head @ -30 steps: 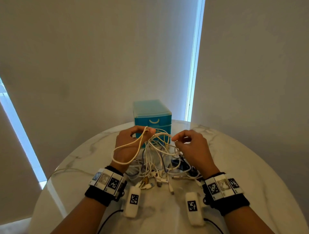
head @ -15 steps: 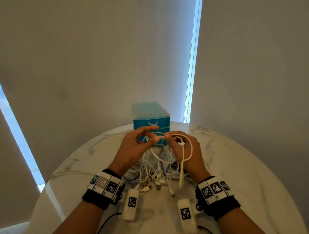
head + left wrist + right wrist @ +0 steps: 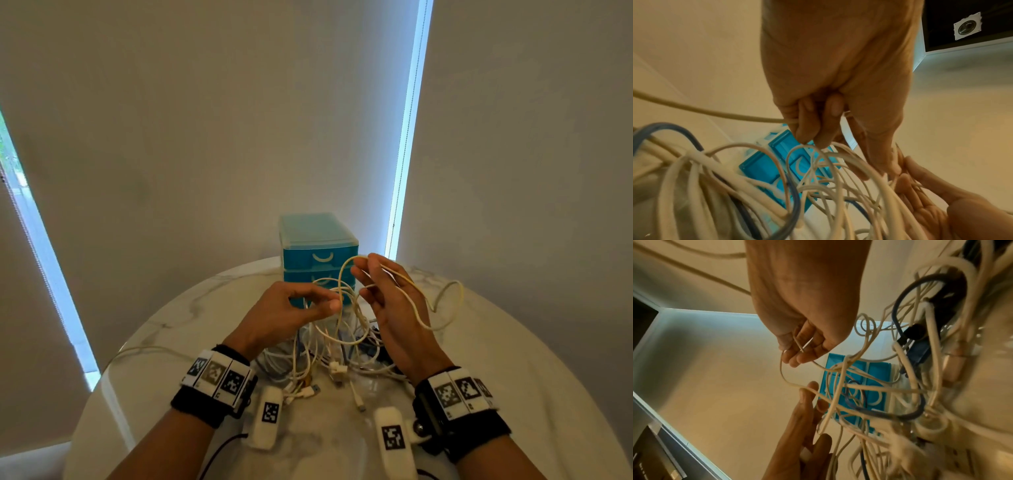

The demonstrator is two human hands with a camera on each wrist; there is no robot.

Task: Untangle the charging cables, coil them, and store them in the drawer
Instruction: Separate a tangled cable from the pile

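A tangle of white, cream and blue charging cables lies on the marble table in front of a teal drawer unit whose drawers are closed. My left hand pinches strands lifted from the tangle; in the left wrist view its fingers curl round a cream cable. My right hand is raised just right of it and pinches a thin cream cable, which drapes over the back of the hand and loops out to the right. The right wrist view shows that pinch with the left hand below.
Loose plugs and connectors spill from the tangle toward me. One cable trails off the table's left edge. Closed blinds with bright window gaps stand behind the table. The drawer unit also shows behind the cables.
My right hand has risen and moved right, away from the left, drawing the cream cable out so that its loop now hangs to the right. The left hand stayed at the tangle.
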